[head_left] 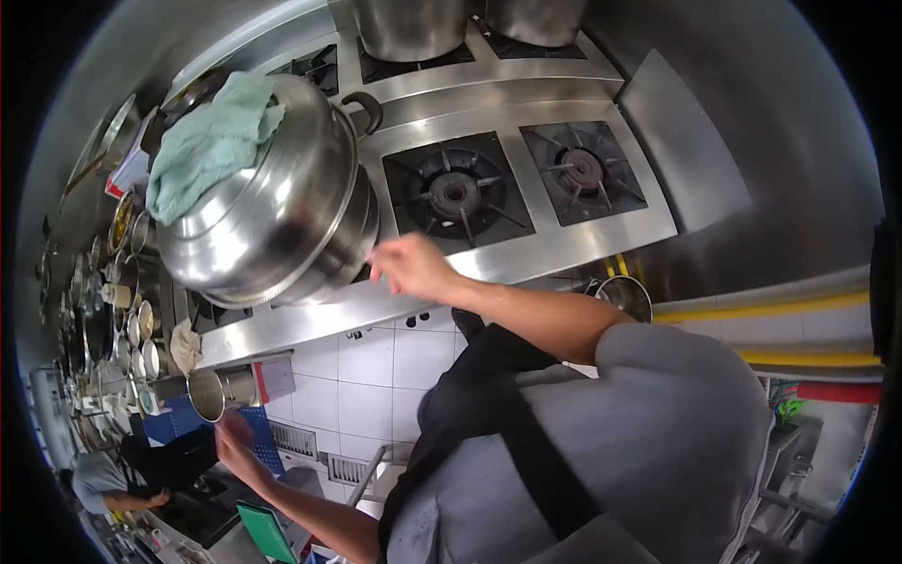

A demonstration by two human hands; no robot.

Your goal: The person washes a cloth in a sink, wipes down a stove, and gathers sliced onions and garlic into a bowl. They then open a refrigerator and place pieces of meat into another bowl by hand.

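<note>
Right now our right hand [413, 268] is the nearer one to the steamer [272, 207]. Its fingers [383, 263] are loosely spread and a little curled, holding nothing. They point at the lowest tier, which sits just beyond the fingertips. Motion blur keeps us from telling whether they touch the metal or stop just short of it.

The steamer stands upright on the stove as a round stack under a domed lid, so it has no long side to line up with. A green cloth [207, 141] lies bunched on the lid, up and away from the fingers, and one side handle shows on the far side. Behind the back of our right hand lies an unlit burner [456, 193]. Under the wrist runs the front edge of the steel surface [310, 324].

Our left hand [235, 440] hangs well apart from the steamer, lower and off the surface. It is empty, and its fingers seem loosely open, though blurred. A small metal cup [207, 395] is near them.
</note>
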